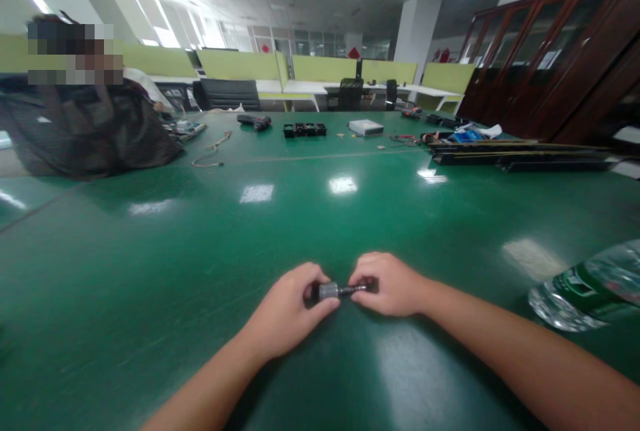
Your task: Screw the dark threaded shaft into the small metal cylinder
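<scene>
My left hand [303,301] is closed round a small black cylinder with a grey collar [329,291]. A thin dark shaft [346,290] reaches from the collar to the right, in line with it. The fingers of my right hand [387,284] pinch the far end of that shaft, where a small dark piece shows between thumb and fingers. Both hands rest low over the green table [300,231], close together. The exact kind of the cylinder and shaft cannot be made out, and part of each end is hidden by fingers.
A clear water bottle [590,288] lies at the right edge. Further off are a dark mesh bag [90,124], a power drill [254,122], a row of black fans [305,130], a silver box [365,127] and long black rails [520,153]. A person sits behind the bag.
</scene>
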Demonstrator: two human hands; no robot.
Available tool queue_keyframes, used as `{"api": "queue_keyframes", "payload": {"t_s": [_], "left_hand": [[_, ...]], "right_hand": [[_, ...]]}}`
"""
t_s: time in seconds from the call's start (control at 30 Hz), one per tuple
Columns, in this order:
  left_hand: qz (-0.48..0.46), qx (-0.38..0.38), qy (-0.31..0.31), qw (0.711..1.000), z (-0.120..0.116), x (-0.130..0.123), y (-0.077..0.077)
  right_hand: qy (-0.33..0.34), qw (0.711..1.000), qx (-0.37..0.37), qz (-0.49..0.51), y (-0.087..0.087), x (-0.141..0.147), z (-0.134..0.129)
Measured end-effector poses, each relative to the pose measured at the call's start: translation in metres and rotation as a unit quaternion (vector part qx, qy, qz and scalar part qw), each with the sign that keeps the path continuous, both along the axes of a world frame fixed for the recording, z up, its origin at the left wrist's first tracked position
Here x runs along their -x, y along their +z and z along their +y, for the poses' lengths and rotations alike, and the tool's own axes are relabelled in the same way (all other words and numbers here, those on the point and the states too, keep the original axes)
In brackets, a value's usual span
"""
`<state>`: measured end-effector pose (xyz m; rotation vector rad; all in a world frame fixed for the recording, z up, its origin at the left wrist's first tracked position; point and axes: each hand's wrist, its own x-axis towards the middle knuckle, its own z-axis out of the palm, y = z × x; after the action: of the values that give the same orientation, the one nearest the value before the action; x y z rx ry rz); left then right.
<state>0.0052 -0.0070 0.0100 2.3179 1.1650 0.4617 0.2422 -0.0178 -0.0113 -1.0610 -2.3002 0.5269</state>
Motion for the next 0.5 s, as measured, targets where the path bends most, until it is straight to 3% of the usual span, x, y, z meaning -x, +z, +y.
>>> {"api": "queue_keyframes", "payload": {"t_s": [0.5], "left_hand": [[-0.004, 0.004, -0.004, 1.000, 0.0009, 0.0005, -0.0005]], "right_hand": [[0.003, 1.000, -0.010, -0.004, 0.0002, -0.0100, 0.0022]]}}
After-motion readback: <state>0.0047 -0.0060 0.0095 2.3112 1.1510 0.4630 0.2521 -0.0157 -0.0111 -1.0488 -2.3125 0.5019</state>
